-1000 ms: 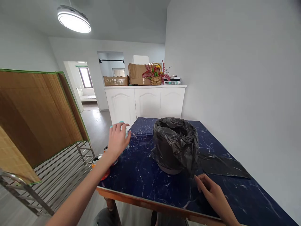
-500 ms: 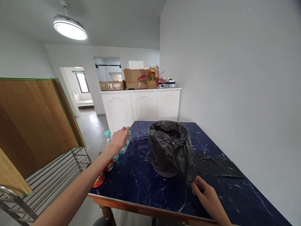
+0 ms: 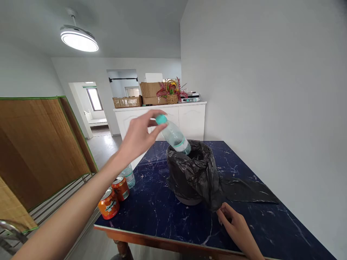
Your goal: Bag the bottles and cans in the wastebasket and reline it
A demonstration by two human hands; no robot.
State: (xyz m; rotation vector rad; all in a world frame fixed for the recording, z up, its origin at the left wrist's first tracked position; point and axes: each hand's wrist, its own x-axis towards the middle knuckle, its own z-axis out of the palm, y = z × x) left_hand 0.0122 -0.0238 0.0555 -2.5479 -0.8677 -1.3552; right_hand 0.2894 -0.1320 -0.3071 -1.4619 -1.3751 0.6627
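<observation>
My left hand (image 3: pixel 141 133) pinches the teal cap of a clear plastic bottle (image 3: pixel 175 138), which tilts with its base at the left rim of the bin. A black bag (image 3: pixel 189 177) lines that bin (image 3: pixel 189 200) and hangs over its sides. Low on the right, my right hand (image 3: pixel 232 219) has its fingers closed on the bag's hanging lower edge. At the table's left edge stand two orange cans (image 3: pixel 109 206) and another clear bottle (image 3: pixel 128 176), partly hidden behind my left forearm.
The bin stands on a dark blue marbled table (image 3: pixel 151 213). A flat black plastic piece (image 3: pixel 249 189) lies to its right. Beyond is a white cabinet (image 3: pixel 192 121) with boxes and a flower basket (image 3: pixel 171 98). A metal rack with a bamboo mat (image 3: pixel 40 144) is at left.
My left hand has lifted a bottle from the table's left side and carried it right to the bin's rim. My right hand stays at the bag's edge. Both cans now show more fully.
</observation>
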